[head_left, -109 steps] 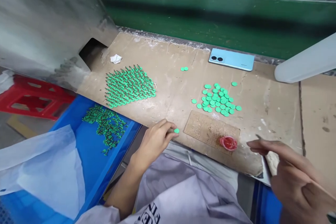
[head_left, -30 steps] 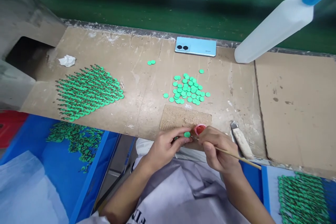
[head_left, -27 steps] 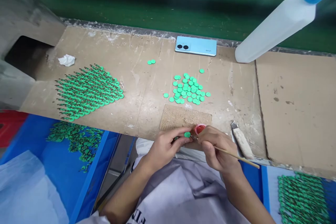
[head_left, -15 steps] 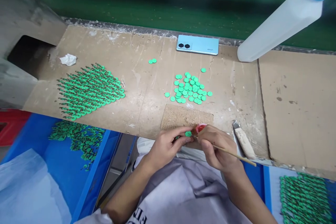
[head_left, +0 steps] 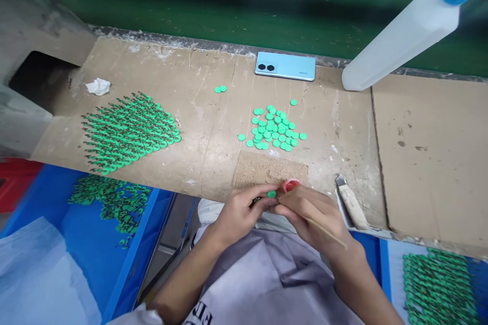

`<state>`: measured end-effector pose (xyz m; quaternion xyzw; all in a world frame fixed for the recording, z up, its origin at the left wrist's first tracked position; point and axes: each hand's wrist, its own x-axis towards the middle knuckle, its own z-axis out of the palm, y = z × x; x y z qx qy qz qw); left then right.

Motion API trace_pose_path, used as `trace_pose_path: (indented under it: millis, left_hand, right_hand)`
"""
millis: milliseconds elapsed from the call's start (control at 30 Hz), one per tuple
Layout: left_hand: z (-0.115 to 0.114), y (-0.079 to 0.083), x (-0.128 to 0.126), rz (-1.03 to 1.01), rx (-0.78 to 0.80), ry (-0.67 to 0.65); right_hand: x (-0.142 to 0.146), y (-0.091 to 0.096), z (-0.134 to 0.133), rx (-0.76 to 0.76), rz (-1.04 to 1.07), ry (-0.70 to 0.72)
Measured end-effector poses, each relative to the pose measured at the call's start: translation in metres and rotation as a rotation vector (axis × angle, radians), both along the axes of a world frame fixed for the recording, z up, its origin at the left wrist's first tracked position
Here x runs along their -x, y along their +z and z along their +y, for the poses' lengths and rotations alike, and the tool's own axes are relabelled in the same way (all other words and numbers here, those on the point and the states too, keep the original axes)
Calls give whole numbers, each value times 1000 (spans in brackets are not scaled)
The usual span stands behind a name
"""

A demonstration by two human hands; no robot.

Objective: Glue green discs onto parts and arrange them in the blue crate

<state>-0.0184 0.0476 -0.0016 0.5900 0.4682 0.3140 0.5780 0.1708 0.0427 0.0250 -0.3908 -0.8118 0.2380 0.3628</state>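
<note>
Between the thumb and forefinger of my left hand (head_left: 241, 214) is a small green button-like disc (head_left: 271, 194), with dark pieces partly hidden under the fingers. My right hand (head_left: 318, 216) is closed round a thin wooden stick (head_left: 328, 233). Its back end points toward my right forearm, while the tip is hidden by my fingers, close to the disc. Just beyond my right fingers stands a small red-rimmed cup (head_left: 292, 184). A brown board (head_left: 263, 168) lies in front of my hands. Farther off is a loose pile of green discs (head_left: 275, 129).
Rows of green discs with dark stems (head_left: 131, 134) cover the bench's left side. A phone (head_left: 285, 66), a white bottle (head_left: 400, 43) and a wrapped blade (head_left: 353, 203) are on the bench. Blue bins (head_left: 129, 264) below hold more green pieces. Crumpled paper (head_left: 98, 87) lies far left.
My right hand has shifted slightly left, nearer to the green disc, and the stick in it has turned steeper, with less of it showing. My left hand keeps its hold on the disc.
</note>
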Motion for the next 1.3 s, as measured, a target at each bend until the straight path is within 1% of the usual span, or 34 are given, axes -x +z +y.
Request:
trace_pose_path:
  millis: [67,167,233,300,367,467,533,600,733,833,1033,1300]
  left_hand:
    - [0,-2,0,-2,-44,0]
    - [0,-3,0,-8,-75,-17]
    - [1,-2,1,-9,-62,-32]
    - [1,1,1,-18,-15,-49]
    - [1,2,2,-34,55,-54]
    - [1,1,3,-67,159,-37]
    - [1,-1,3,-110,214,-25]
    - [2,-3,3,-165,254,-21]
    - [3,-4,4,-210,285,-25]
    - [3,-3,4,-201,286,-28]
    - [5,0,3,-132,270,-28]
    - [3,0,4,-108,260,-45]
  right_hand:
    - [1,7,-4,49,-78,4]
    - [4,13,-5,92,-126,7]
    - [4,16,-3,101,-138,19]
    - [0,20,-1,127,-143,54]
    - [-6,23,0,142,-90,69]
    - [-17,26,-3,127,71,-13]
    - [-24,23,-6,121,138,-81]
    - [-28,18,-8,116,154,-122]
    - [-31,5,-5,113,126,-233]
    - [-29,1,1,127,69,-291]
    - [-24,-4,9,138,-14,-272]
    - [-25,-10,9,147,-21,-266]
